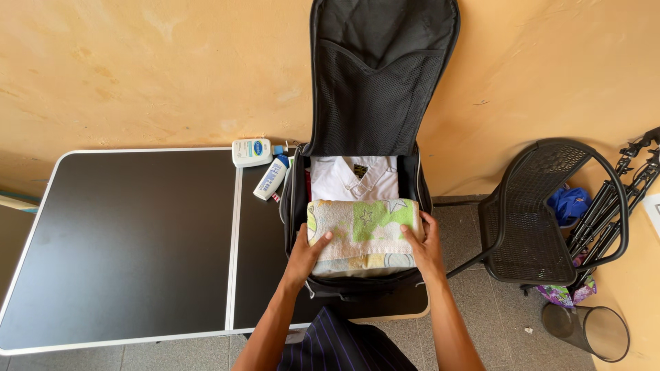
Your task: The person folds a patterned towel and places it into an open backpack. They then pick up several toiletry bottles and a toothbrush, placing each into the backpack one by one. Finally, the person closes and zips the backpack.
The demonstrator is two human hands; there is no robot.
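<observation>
**A:** Nearest the camera, what are the hands doing?

**B:** The left hand [304,253] and right hand [424,246] each clasp one end of a folded towel [362,233], pale with green and yellow patches. Each grip is partly closed: thumb on top, fingers curled round the side and hidden underneath. Holding both ends looks like a way to keep the fold flat and square.

**A:** And where is the towel?

**B:** In the near half of an open black bag [357,206] lying on the black worktop [137,240], filling the compartment from side to side. The bag sits at the worktop's right end, close to the person's body.

**A:** Anything beyond the towel?

**B:** A folded white shirt [354,178] lies just behind it, collar up, touching the towel's far edge. The bag's lid [381,75], with a mesh pocket, leans back against the orange wall [137,69], which seems to hold it open.

**A:** Beside the bag?

**B:** Two white bottles [261,165] lie at its left, near the wall. To the right, off the worktop, stands a black mesh chair [543,213] with a blue cloth [569,205] on it.
</observation>
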